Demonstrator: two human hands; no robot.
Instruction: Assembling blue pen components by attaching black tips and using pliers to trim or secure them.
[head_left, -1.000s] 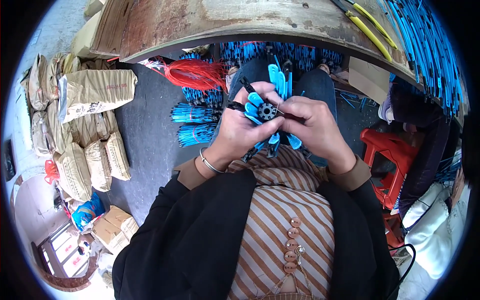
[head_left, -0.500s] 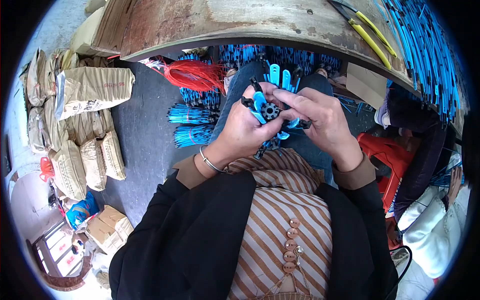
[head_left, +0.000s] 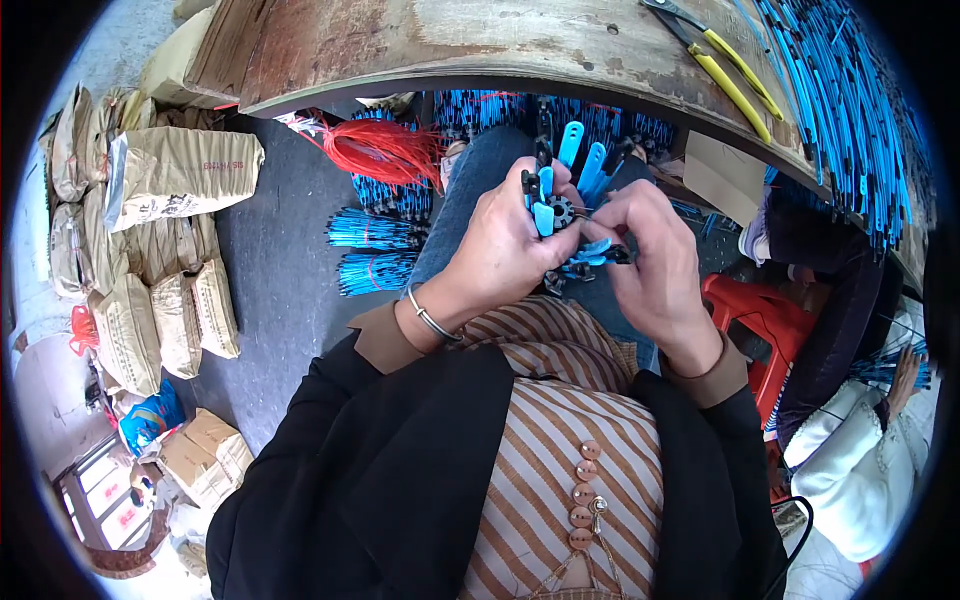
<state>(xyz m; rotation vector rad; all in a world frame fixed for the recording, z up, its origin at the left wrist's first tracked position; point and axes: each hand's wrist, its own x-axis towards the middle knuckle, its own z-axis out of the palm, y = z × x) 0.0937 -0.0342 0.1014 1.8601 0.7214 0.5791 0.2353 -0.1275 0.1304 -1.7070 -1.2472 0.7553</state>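
Observation:
My left hand [head_left: 510, 235] is closed round a black notched hub [head_left: 562, 212] in front of my lap. Flat blue ribs [head_left: 569, 145] with black joints spread out from the hub, like part of an umbrella frame. Just right of the hub, my right hand [head_left: 650, 245] has thumb and forefinger pinched together. Between those fingertips and the hub runs what looks like a thin wire [head_left: 583, 213]. More blue ribs [head_left: 595, 253] stick out beneath the right fingers. My left palm and fingers hide part of the hub's far side.
A wooden bench [head_left: 500, 40] spans the front, holding yellow-handled pliers [head_left: 735, 80] and a heap of blue ribs [head_left: 860, 130]. Red strands [head_left: 375, 150] and tied blue bundles [head_left: 375, 230] lie beneath. Paper sacks [head_left: 130, 310] are stacked left. A red stool [head_left: 755, 320] and another person [head_left: 850, 470] are at right.
My right hand has drawn back slightly from the hub, baring the wire. The hub has moved a little right and up, and its blue ribs have turned. My left hand keeps its hold.

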